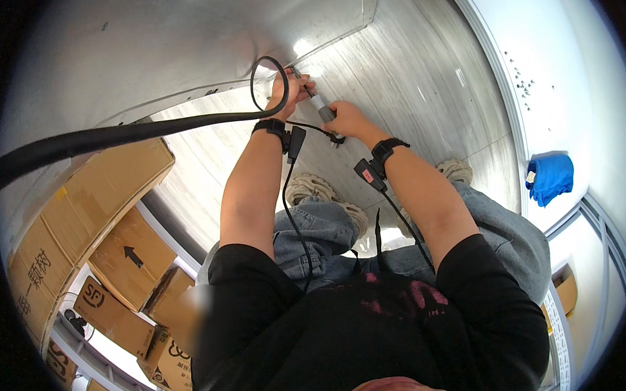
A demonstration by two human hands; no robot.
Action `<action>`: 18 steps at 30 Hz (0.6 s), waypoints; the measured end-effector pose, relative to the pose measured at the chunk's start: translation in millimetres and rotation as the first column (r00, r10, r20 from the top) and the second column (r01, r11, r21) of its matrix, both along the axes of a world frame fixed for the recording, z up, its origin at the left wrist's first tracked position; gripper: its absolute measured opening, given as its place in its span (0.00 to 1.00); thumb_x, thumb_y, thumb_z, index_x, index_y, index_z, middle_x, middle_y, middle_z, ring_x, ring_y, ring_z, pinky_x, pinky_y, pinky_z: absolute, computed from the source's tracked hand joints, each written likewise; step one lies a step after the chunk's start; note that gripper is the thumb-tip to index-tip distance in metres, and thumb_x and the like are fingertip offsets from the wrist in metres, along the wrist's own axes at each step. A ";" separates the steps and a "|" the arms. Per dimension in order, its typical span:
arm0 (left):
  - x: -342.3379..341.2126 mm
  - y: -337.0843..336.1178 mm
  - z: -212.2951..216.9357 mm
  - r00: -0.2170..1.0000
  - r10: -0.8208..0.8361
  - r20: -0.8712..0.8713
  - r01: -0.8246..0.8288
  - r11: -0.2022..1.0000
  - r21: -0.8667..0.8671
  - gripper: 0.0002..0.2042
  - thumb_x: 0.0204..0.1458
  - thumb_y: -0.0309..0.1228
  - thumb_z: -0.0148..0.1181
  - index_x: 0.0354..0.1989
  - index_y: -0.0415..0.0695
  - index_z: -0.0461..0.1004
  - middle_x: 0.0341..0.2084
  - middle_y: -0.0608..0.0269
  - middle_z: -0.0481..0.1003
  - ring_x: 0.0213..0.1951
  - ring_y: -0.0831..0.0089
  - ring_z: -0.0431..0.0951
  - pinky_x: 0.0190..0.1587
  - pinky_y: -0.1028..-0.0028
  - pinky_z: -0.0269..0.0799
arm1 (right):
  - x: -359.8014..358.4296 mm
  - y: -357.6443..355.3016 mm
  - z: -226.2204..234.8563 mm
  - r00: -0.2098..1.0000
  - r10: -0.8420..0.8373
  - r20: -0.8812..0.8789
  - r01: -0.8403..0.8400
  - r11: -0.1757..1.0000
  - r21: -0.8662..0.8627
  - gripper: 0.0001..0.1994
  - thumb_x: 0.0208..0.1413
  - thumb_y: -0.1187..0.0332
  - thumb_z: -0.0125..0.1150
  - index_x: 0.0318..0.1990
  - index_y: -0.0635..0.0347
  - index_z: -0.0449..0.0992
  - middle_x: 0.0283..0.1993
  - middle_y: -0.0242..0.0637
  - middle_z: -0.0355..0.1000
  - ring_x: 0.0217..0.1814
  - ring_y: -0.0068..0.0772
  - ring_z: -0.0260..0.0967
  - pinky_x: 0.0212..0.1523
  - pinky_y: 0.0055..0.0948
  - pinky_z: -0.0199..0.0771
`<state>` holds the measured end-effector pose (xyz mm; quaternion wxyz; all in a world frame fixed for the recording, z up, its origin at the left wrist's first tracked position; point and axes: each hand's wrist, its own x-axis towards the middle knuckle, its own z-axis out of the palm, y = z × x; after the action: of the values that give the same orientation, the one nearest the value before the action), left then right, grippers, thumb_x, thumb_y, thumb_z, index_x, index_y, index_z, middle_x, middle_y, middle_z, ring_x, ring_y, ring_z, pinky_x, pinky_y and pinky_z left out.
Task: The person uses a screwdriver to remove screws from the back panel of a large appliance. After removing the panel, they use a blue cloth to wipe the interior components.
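Observation:
My right hand (350, 121) is closed round the grey handle of a screwdriver (321, 108), whose thin dark shaft points up and left toward the base of a large metal panel (187, 39). Close to the shaft's tip, the fingers of my left hand (297, 91) are bent together at the panel's lower edge; what they pinch is too small to make out. A thick black cable (143, 123) runs in from the left and loops in front of my left hand. Beneath the hands, a thinner black cord with a plug (336, 140) lies on the floor.
Cardboard boxes (99, 195) are stacked on the left, some on a rack. Light wood-look flooring (414, 68) stretches between the panel and a white wall (539, 38). A blue cloth (550, 179) is at the right. Wrist-worn devices trail cords along both arms.

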<state>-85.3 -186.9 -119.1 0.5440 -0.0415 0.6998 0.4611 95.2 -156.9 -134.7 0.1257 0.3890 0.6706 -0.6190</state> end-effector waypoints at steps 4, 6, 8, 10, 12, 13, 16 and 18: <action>0.5 0.1 5.3 0.999 -0.032 -0.026 0.031 0.999 -0.028 0.23 0.53 0.19 0.51 0.56 0.42 0.50 0.42 0.51 0.71 0.41 0.61 0.77 0.45 0.60 0.76 | -1.7 3.1 11.4 0.998 0.065 0.028 -0.065 0.998 0.019 0.21 0.35 0.62 0.72 0.36 0.67 0.77 0.34 0.49 0.76 0.36 0.46 0.74 0.38 0.37 0.72; 0.2 0.9 5.4 0.997 -0.063 -0.046 0.060 0.996 -0.062 0.22 0.53 0.20 0.51 0.54 0.43 0.52 0.41 0.53 0.71 0.40 0.63 0.76 0.45 0.62 0.75 | -1.3 1.8 10.2 0.998 0.059 0.032 -0.060 0.998 0.020 0.20 0.36 0.62 0.72 0.36 0.67 0.77 0.35 0.49 0.76 0.37 0.46 0.74 0.39 0.38 0.72; -3.1 2.4 2.7 0.992 -0.105 -0.070 0.097 0.990 -0.105 0.20 0.54 0.22 0.52 0.53 0.44 0.54 0.40 0.55 0.71 0.38 0.65 0.76 0.44 0.64 0.74 | 0.4 0.7 8.1 0.999 0.048 0.025 -0.049 0.998 0.033 0.21 0.37 0.62 0.72 0.37 0.67 0.76 0.36 0.49 0.75 0.38 0.47 0.74 0.40 0.38 0.72; -9.0 -2.7 -16.2 0.995 -0.063 -0.075 0.056 0.995 -0.088 0.19 0.54 0.23 0.52 0.52 0.44 0.56 0.38 0.57 0.70 0.38 0.67 0.75 0.44 0.66 0.73 | 2.6 -0.1 7.3 0.999 0.038 0.002 -0.039 0.998 0.056 0.23 0.38 0.62 0.72 0.40 0.67 0.74 0.38 0.50 0.75 0.40 0.48 0.73 0.41 0.39 0.72; -9.7 -6.3 -26.1 0.996 -0.031 -0.089 0.026 0.998 -0.062 0.17 0.55 0.25 0.53 0.51 0.44 0.58 0.36 0.60 0.70 0.38 0.69 0.73 0.44 0.67 0.73 | 3.9 -1.1 7.6 1.000 0.015 0.004 -0.015 0.994 0.104 0.26 0.39 0.61 0.72 0.43 0.67 0.70 0.41 0.51 0.73 0.42 0.50 0.73 0.41 0.40 0.72; -8.9 -5.4 -26.0 0.993 -0.046 -0.107 0.038 0.996 -0.077 0.17 0.55 0.26 0.53 0.51 0.44 0.58 0.36 0.60 0.70 0.38 0.69 0.73 0.44 0.67 0.73 | 5.2 -1.3 7.8 1.000 0.000 0.008 -0.001 0.992 0.128 0.27 0.39 0.61 0.72 0.45 0.67 0.69 0.42 0.52 0.73 0.43 0.51 0.72 0.42 0.40 0.71; -6.6 -3.7 -20.9 0.986 -0.080 -0.149 0.066 0.993 -0.096 0.16 0.55 0.28 0.55 0.50 0.43 0.59 0.37 0.60 0.70 0.37 0.70 0.73 0.43 0.68 0.73 | 5.3 0.4 15.6 0.999 0.018 0.035 -0.021 0.996 0.087 0.30 0.40 0.61 0.71 0.48 0.66 0.63 0.43 0.53 0.71 0.44 0.52 0.71 0.43 0.41 0.71; -5.5 -2.3 -21.5 0.980 -0.082 -0.181 0.062 0.991 -0.114 0.17 0.54 0.26 0.56 0.50 0.43 0.59 0.37 0.59 0.70 0.36 0.69 0.73 0.42 0.68 0.74 | 4.1 2.0 23.7 0.998 -0.011 0.060 0.012 1.000 -0.024 0.30 0.41 0.62 0.71 0.48 0.65 0.62 0.40 0.52 0.71 0.40 0.50 0.72 0.39 0.40 0.72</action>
<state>-90.8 -189.2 -140.6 0.4897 -0.0023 0.7725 0.4043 99.3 -154.9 -111.0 0.1468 0.4098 0.6568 -0.6157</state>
